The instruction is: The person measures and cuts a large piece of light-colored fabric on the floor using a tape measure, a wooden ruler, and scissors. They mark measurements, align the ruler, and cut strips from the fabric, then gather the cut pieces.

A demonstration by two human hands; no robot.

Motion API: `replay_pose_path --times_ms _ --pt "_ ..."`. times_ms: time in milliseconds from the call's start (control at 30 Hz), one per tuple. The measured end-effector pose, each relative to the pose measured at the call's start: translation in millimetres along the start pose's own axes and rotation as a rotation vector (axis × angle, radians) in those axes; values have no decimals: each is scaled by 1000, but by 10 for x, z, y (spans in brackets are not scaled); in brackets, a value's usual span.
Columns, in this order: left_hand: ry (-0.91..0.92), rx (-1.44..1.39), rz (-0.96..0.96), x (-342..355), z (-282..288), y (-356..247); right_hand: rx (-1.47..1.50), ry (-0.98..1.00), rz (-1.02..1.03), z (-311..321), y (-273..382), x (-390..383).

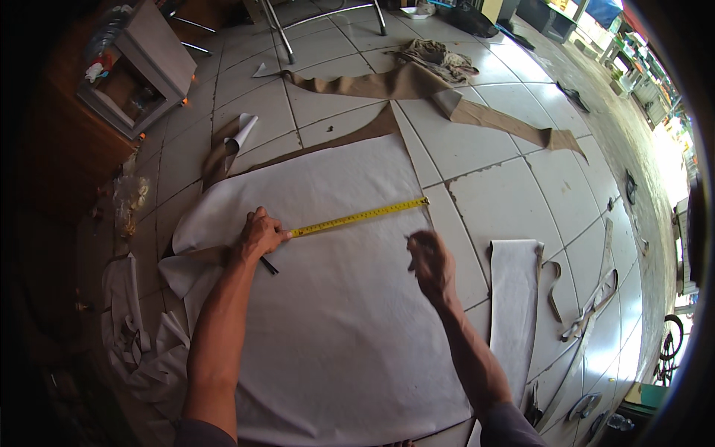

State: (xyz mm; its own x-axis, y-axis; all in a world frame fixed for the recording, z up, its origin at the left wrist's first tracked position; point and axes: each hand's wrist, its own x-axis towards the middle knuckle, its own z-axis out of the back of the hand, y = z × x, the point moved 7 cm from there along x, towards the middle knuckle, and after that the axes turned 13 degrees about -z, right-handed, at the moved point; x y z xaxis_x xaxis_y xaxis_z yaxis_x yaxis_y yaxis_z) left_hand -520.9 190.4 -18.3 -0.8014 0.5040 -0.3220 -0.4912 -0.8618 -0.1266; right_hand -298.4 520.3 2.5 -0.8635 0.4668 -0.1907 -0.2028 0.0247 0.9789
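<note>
A large sheet of pale grey fabric-backed material (335, 320) lies spread on the floor below both hands. Across its upper part stretches a yellow tape measure (357, 217), with its metal end at the sheet's right edge. My left hand (261, 234) is closed on the tape's other end and presses near the sheet. Two thin dark tips (269, 265) stick out under that hand; what they belong to is hidden. My right hand (432, 262) hovers over the right edge, below the tape's end, its fingers curled. Whatever those fingers hold, if anything, cannot be made out.
Brown offcuts (402, 80) lie beyond the sheet on the tiled floor (495, 197). To the right are a long pale strip (514, 298) and narrow scraps (596, 302). Crumpled pieces (141, 328) lie left. A grey cabinet (141, 59) and metal stand legs (279, 33) stand farther off.
</note>
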Motion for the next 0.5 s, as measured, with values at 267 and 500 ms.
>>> replay_pose_path --times_ms 267,500 --pt "-73 -61 -10 -66 44 -48 -503 22 159 -422 -421 1709" --pt "-80 -59 -45 -51 -5 -26 -531 21 133 -446 -543 1723"
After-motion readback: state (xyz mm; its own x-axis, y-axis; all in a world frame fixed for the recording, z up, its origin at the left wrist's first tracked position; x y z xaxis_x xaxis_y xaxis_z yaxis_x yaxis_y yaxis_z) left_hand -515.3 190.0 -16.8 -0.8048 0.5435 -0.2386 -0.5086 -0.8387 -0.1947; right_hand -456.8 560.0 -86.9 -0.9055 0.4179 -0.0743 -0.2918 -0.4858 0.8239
